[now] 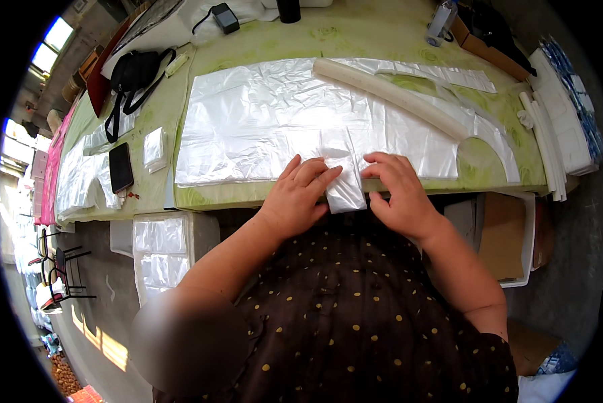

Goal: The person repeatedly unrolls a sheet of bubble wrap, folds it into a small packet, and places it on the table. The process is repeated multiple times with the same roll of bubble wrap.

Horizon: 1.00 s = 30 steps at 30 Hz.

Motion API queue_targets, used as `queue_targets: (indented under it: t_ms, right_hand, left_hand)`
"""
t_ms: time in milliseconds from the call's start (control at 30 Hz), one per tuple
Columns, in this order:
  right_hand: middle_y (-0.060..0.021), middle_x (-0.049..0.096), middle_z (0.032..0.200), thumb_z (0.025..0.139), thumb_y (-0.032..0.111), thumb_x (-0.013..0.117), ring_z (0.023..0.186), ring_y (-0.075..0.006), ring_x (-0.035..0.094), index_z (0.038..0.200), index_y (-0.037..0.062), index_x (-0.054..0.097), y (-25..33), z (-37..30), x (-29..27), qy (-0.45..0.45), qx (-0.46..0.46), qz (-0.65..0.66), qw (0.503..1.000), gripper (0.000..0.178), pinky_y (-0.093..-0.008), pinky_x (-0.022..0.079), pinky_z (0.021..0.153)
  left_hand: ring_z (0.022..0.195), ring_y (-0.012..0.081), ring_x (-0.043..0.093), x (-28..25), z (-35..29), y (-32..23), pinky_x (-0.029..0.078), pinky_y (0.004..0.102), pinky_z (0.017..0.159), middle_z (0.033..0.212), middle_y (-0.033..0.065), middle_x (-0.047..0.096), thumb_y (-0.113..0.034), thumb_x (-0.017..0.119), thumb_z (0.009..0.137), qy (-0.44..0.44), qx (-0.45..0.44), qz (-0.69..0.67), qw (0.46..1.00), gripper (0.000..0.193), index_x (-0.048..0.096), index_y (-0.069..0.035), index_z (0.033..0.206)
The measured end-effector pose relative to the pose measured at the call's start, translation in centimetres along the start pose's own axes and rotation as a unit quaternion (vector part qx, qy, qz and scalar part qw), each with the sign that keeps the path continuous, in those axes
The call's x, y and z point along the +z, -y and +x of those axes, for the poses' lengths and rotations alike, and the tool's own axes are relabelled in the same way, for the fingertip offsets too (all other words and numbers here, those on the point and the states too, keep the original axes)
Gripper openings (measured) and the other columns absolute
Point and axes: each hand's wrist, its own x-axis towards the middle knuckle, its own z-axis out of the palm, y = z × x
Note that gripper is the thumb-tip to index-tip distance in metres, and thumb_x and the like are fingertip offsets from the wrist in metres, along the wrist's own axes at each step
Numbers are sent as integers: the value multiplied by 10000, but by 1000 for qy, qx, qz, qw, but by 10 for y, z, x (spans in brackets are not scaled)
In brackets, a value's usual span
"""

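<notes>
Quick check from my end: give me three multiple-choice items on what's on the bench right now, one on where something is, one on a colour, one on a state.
1. Where does the black phone lie?
A. left of the big clear plastic sheet
B. on top of the long white roll
C. under the right hand

2. What colour is the table cover?
A. red
B. pale green
C. black

3. How do the hands stand on the small folded plastic bag?
A. both lifted clear of it
B. left hand and right hand press on its two sides
C. only one touches it

Answers: 1 A, the phone rests on the table to the sheet's left. 2 B, green shows around the sheet. 3 B, fingers of both hands lie on the bag at the table's near edge.
</notes>
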Motion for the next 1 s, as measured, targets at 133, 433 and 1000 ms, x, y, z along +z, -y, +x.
queue_targets:
  t_ms: [133,433,1000]
  right_hand:
    - [-95,643,1298,747,37,658,1206,-337,561,1161,114,679,-25,13,8,40,-78,-35,996,421,-464,419,1066]
    - [-98,600,1326,717,96,722,1225,-359,538,1134,142,707,-28,7,7,52,-86,-43,994,419,-471,392,1095]
    - [-60,664,1052,761,165,766,1026,-312,580,977,108,706,-34,22,21,-40,-44,-72,996,231,-456,425,945]
  left_hand:
    - [1370,298,509,-4,7,-1,327,566,1191,1331,76,556,-103,734,789,11,4,-14,1000,616,582,-143,1384]
    - [1436,271,451,2,13,-5,247,588,1213,1431,26,558,-153,765,779,15,2,29,999,656,575,-177,1407]
    - [1127,262,615,2,31,7,409,426,1026,1176,24,706,-181,678,894,-54,-72,-26,996,214,749,-113,1084]
